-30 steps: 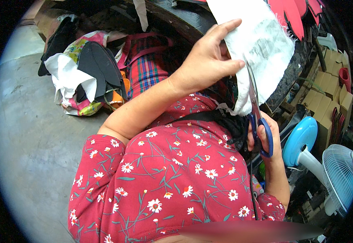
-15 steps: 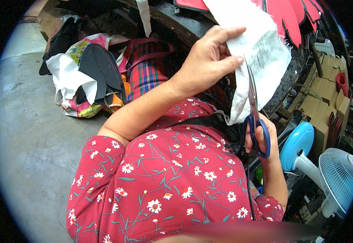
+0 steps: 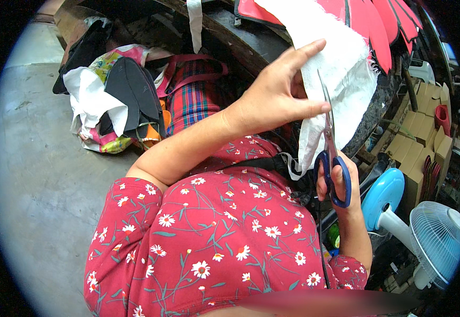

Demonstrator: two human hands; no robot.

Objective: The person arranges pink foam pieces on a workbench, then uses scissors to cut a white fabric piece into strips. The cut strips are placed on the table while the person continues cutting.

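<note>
The left hand (image 3: 272, 100) pinches a white woven cloth (image 3: 341, 79) between thumb and fingers (image 3: 304, 53), holding it up at about one o'clock, its right edge frayed. The right hand (image 3: 338, 182), at four o'clock, has fingers closed through the blue handles of scissors (image 3: 329, 137), blades slightly parted against the cloth. Red panels (image 3: 383, 26) lie beyond, at twelve o'clock.

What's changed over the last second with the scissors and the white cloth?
Little: the scissors in the right hand have edged a bit further up the white cloth. The left hand still pinches the cloth beside the blades. Nothing was let go; the bag pile and fan stayed put.
</note>
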